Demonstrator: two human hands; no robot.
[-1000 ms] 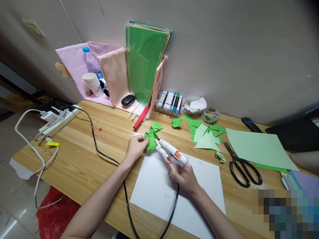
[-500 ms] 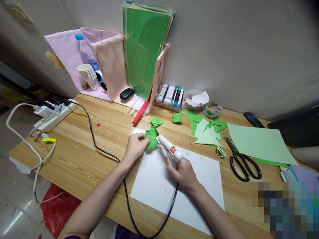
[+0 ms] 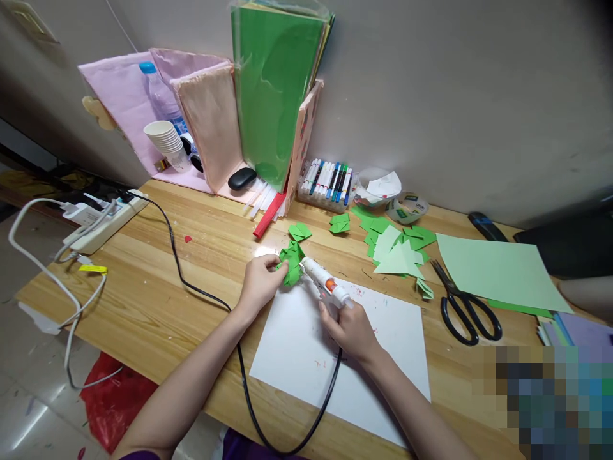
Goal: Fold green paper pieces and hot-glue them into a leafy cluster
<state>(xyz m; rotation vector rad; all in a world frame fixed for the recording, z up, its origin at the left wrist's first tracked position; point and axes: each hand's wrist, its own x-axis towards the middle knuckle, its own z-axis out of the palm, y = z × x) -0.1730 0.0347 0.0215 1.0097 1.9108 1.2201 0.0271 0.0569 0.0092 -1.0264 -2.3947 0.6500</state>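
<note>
Between the fingertips of my left hand (image 3: 261,279) is a folded green paper piece (image 3: 290,263), pinched at its left side above the wooden table. My right hand (image 3: 353,330) is wrapped round the handle of a white glue gun (image 3: 328,281) with an orange part on its body. The gun's nozzle points up and left, close to the folded paper's right edge; whether they touch I cannot tell. Below the gun lies a white sheet (image 3: 306,358) with small coloured marks. Just behind the held piece sit two more folded green pieces, one nearer (image 3: 300,232) and one farther right (image 3: 340,223).
Black-handled scissors (image 3: 467,306) lie right of the white sheet, beside a pale green sheet (image 3: 502,268) and several green paper pieces (image 3: 397,249). A marker box (image 3: 325,185) and tape roll (image 3: 407,207) stand by the wall. A black cord (image 3: 242,364) loops across the front edge near a power strip (image 3: 103,223).
The camera view has shifted slightly. Both hands keep almost the same place, the left with the folded green paper and the right with the glue gun.
</note>
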